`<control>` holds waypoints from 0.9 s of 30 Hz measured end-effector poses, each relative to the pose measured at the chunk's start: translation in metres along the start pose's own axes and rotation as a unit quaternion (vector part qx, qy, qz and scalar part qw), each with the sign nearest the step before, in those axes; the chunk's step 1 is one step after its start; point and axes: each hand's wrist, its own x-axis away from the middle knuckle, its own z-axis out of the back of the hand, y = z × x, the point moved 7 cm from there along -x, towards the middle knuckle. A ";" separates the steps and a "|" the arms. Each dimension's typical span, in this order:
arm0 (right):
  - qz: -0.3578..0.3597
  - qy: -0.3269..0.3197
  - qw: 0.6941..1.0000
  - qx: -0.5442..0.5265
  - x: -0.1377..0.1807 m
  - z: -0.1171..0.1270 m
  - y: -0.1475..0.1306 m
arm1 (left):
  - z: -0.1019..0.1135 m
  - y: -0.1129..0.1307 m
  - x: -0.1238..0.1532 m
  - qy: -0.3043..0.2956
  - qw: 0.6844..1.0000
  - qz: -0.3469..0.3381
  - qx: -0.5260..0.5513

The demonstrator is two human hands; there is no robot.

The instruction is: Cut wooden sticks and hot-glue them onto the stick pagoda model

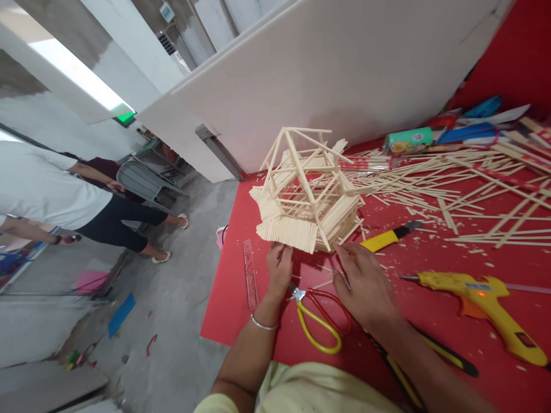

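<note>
A model house of thin wooden sticks stands on the red table, with an open roof frame and layered stick eaves. My left hand rests on the table just below the model's front eave, fingers curled together; whether it holds anything is hidden. My right hand lies at the model's lower right corner, fingers pinched at the eave's edge, with perhaps a thin stick in them. A silver bangle sits on my left wrist.
Scissors with red and yellow handles lie between my hands. A clear ruler, a yellow utility knife, a yellow glue gun and several loose sticks cover the table. Another person stands at far left by a grey chair.
</note>
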 end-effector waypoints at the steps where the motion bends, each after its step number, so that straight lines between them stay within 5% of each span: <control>1: 0.000 0.002 1.000 -0.003 0.000 0.001 -0.001 | 0.000 0.000 0.000 -0.002 1.000 0.000 -0.001; 27: -0.001 -0.005 1.000 0.023 0.003 -0.004 0.002 | -0.007 0.024 0.006 -0.027 0.999 -0.043 -0.005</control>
